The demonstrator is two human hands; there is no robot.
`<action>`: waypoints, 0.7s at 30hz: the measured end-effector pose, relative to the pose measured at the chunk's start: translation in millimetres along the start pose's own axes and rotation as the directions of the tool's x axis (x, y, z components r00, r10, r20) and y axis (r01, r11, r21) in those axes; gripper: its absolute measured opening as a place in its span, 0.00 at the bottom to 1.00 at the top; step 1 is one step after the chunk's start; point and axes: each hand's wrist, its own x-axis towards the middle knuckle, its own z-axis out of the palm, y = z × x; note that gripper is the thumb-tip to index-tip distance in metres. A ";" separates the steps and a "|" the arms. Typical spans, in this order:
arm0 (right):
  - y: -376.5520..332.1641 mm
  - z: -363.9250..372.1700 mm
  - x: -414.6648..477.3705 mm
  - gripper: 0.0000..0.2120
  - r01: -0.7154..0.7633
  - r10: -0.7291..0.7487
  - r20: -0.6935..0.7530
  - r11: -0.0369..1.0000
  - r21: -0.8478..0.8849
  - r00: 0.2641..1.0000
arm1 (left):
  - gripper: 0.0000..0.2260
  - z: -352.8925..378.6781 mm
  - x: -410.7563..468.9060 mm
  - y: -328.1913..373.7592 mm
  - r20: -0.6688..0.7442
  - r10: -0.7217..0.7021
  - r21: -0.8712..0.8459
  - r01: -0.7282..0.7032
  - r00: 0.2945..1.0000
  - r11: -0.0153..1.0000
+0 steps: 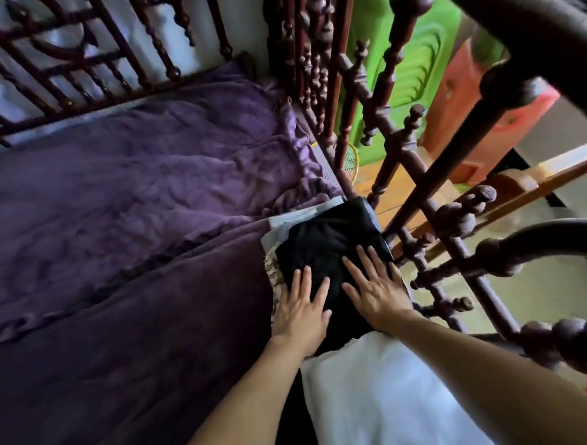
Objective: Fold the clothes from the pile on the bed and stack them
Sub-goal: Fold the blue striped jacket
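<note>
Black on top, smoothing the folded garment [326, 234] beneath straight, spread fingers of the left hand [300, 313] and right hand [376, 294], gripping nothing, topping the stack [282, 222] showing past the fingertips, next likely lifting off without dragging it.

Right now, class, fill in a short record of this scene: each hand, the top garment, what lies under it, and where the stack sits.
Left hand: flat, fingers straight, pressing the black garment
Right hand: flat on the same garment
Top of stack: the folded black garment
Beneath: pale grey garment and patterned fabric, only edges showing
Location: on the purple bedspread, beside the dark wooden rail
</note>
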 end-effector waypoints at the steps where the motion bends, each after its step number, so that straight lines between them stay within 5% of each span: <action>1: -2.2 -7.4 -0.3 0.28 -0.005 0.006 0.026 1.000 -0.025 1.000 | 0.28 -7.1 -9.6 -2.1 0.014 -0.001 -0.021 0.001 1.000 1.000; 8: -65.9 -76.4 -10.3 0.20 -0.004 -0.004 -0.039 0.981 -0.195 0.999 | 0.15 -38.2 -125.1 -52.1 -0.032 -0.162 -0.164 0.154 0.986 0.974; 15: -238.2 -98.5 -99.9 0.16 0.331 -0.335 -0.082 0.942 -0.062 0.939 | 0.13 -43.7 -306.4 -132.8 -0.157 -0.405 -0.242 0.362 0.901 0.900; 19: -328.7 -103.2 -161.2 0.15 0.490 -0.489 -0.079 0.872 -0.015 0.868 | 0.11 -34.6 -415.6 -171.8 -0.253 -0.493 -0.239 0.440 0.832 0.865; 21: -412.5 -101.6 -213.8 0.14 0.622 -0.626 -0.081 0.780 -0.068 0.776 | 0.10 -22.8 -525.8 -195.2 -0.290 -0.601 -0.277 0.536 0.745 0.798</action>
